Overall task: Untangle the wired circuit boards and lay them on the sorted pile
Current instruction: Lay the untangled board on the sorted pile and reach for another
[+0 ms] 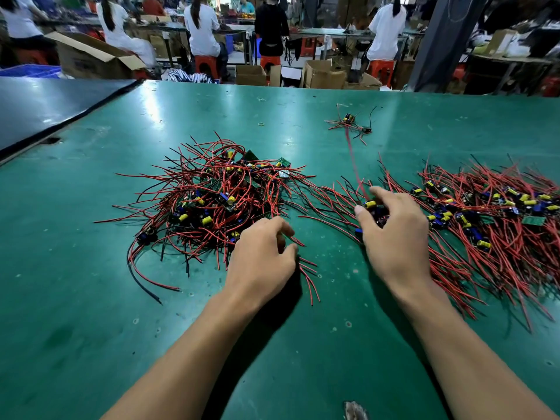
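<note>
Snagging risk: loose leads from tangled heap (212, 201) likely dragging neighbouring boards along under a fast pull.
Grip, left hand (260, 256): curled, pinching red wires (308, 278) at heap's near right edge.
Grip, right hand (394, 234): half-closed round circuit boards (370, 204), at left end of sorted pile (485, 213) on table (91, 298).

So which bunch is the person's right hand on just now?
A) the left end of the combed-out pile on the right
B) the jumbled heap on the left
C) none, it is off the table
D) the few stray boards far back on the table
A: the right hand curls over a circuit board with a yellow capacitor at the left end of the sorted pile, apart from the tangled heap and the stray boards.
</note>
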`<state>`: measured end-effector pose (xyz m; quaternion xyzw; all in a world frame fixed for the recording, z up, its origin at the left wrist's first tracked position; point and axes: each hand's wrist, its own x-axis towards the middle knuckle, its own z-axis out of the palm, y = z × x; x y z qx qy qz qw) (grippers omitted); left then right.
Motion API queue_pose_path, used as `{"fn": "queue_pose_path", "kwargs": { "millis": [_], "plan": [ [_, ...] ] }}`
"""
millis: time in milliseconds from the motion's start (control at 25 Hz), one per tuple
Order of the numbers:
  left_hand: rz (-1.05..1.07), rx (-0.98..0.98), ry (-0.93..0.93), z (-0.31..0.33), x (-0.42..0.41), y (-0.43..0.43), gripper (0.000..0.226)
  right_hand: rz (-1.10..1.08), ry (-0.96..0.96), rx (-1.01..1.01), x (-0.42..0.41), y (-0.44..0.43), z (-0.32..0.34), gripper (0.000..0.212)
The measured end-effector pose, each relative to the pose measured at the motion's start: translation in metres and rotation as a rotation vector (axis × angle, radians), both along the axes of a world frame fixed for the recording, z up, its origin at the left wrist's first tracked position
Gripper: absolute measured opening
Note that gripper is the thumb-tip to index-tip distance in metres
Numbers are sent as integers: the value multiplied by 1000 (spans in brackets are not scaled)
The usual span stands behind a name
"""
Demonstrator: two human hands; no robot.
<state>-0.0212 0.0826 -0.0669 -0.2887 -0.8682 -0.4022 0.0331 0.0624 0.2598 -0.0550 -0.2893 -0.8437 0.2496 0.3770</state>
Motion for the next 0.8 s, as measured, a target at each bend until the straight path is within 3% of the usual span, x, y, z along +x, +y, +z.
{"fn": "queue_pose_path", "kwargs": {
  "millis": [120, 200, 320, 480, 600, 800],
  "plan": [
    [100, -127, 7, 2, 1, -1, 24, -8, 16, 179, 2, -4, 1, 39],
    [146, -156, 48, 2, 3, 1, 23, 229, 48, 166, -1, -15, -1, 28],
    [187, -284, 116, 3, 1, -1, 27, 459, -120, 153, -5, -30, -11, 22],
    [138, -346, 142, 2, -3, -5, 27, 384, -225, 94, -5, -19, -17, 26],
    [25, -197, 143, 0, -4, -3, 23, 346, -200, 45, -5, -11, -11, 22],
    [-131, 254, 154, 3, 7, 3, 18, 405, -214, -170, -3, -15, -6, 21]
  ]
}}
